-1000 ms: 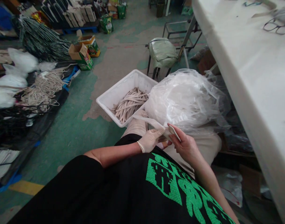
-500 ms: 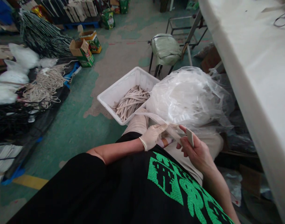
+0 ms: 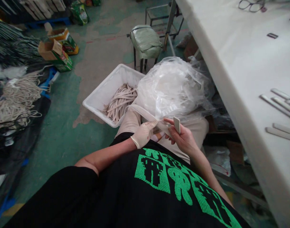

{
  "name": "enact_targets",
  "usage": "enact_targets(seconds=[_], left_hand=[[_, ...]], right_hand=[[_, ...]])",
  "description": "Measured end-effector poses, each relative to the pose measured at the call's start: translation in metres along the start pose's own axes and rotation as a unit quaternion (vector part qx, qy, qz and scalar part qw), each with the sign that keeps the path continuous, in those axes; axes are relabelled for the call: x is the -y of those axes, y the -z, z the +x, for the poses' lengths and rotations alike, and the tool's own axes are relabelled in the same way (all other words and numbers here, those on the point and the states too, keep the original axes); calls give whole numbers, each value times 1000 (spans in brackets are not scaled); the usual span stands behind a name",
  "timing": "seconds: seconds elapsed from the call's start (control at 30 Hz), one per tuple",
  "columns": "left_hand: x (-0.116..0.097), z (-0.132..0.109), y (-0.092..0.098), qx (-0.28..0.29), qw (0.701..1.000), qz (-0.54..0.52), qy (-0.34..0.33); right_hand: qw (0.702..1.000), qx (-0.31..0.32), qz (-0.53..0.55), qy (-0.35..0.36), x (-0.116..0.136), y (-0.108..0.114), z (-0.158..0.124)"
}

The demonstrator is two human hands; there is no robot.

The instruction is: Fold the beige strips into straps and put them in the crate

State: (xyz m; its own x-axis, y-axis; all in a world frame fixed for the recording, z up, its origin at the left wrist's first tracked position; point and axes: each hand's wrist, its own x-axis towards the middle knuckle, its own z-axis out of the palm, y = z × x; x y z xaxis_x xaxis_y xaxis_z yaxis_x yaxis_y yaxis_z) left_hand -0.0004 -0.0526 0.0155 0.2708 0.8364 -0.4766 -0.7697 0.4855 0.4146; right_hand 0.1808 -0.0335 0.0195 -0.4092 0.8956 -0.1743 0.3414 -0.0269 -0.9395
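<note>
My left hand (image 3: 144,134), in a pale glove, pinches a translucent plastic strip (image 3: 146,113) over my lap. The bare fingers of my right hand (image 3: 181,136) close on the strip's other end, and a flat beige strap piece (image 3: 176,125) sticks up between them. Beyond my hands a large clear plastic bag (image 3: 170,88) of whitish strips rests by my knees. Left of the bag, a white bin (image 3: 95,106) holds a heap of beige straps (image 3: 122,99).
A white-covered table (image 3: 230,47) runs along the right, with glasses (image 3: 251,5) and metal strips (image 3: 281,133) on it. A padded stool (image 3: 146,41) stands ahead. Cartons (image 3: 56,55) and a pile of cords (image 3: 19,98) lie at the left.
The view has turned toward the right, so more of the table shows and the bin, bag and hands appear further left. Both hands keep their hold on the strip.
</note>
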Motion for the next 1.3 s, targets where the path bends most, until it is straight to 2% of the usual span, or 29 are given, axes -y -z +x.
enact_targets(seconds=[0.13,0.27,0.37,0.43,0.5,0.57,0.67,0.73,0.83,0.9,0.97,1.07,1.13,1.2,1.3], left_hand=[[-3,1,2,-8,1000,-5,26],[1,1,1,5,998,13,66],[-5,-1,0,1,998,20,65],[-10,-2,1,-6,998,20,63],[-12,-2,3,6,997,23,72],[-9,0,6,20,996,33,86],[-2,2,10,24,994,42,100],[1,2,14,25,993,37,114],[-2,6,26,24,985,3,172],[-12,15,41,-14,982,-45,184],[-31,27,61,-98,982,-94,133],[-70,45,86,-235,961,-147,-12],[-92,51,93,-279,941,-157,-110],[-102,51,89,-279,936,-123,-174],[-89,45,72,-201,963,15,-180]], right_hand=[[997,-22,70,-22,2,3,-11],[998,-44,49,8,1,-5,-6],[992,-120,41,24,-5,0,-3],[985,-160,27,64,-11,8,-4],[982,-131,-6,137,-13,12,-5],[976,-65,-38,206,-12,12,-4],[965,2,-63,256,-5,6,2],[962,19,-77,260,1,3,7],[968,21,-100,230,7,6,6],[973,27,-88,212,11,14,0],[975,47,-41,211,13,24,-11],[978,74,48,188,16,38,-32],[981,77,90,151,15,43,-43],[983,68,117,121,12,43,-47],[985,20,150,85,4,37,-37]])
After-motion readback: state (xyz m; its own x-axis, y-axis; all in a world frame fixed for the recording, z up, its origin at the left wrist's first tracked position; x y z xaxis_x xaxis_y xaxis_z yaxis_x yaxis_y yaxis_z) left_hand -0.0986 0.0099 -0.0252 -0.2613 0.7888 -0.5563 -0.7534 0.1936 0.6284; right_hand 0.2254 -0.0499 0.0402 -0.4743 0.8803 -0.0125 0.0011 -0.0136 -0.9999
